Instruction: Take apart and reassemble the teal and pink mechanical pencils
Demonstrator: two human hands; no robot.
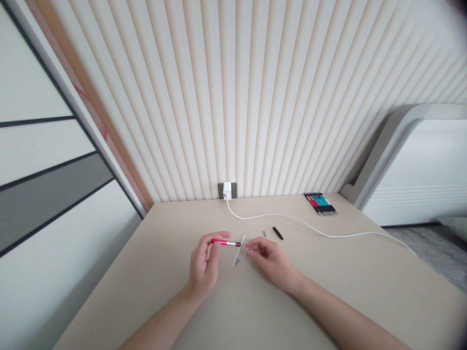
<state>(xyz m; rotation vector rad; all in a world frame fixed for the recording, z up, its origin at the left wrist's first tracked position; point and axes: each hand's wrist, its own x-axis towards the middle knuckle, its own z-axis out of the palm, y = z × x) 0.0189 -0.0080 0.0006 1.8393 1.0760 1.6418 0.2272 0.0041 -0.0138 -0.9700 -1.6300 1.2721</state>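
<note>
My left hand (pixel 205 265) is closed around a red pen barrel (pixel 223 242), held level above the beige table (pixel 146 272). The barrel's dark end points right, toward my right hand (pixel 268 257). That hand's fingertips are pinched close to the barrel's tip; what they hold is too small to make out. A thin pale refill (pixel 238 251) lies slanted on the table just below the two hands. A black pen cap (pixel 278 233) and a tiny dark part (pixel 264 234) lie a little beyond my right hand.
A row of several red and teal pens (pixel 321 203) lies at the far right of the table. A white charger (pixel 227 190) sits in a wall socket, its cable (pixel 328 234) trailing right across the table. A white cabinet (pixel 416 170) stands to the right.
</note>
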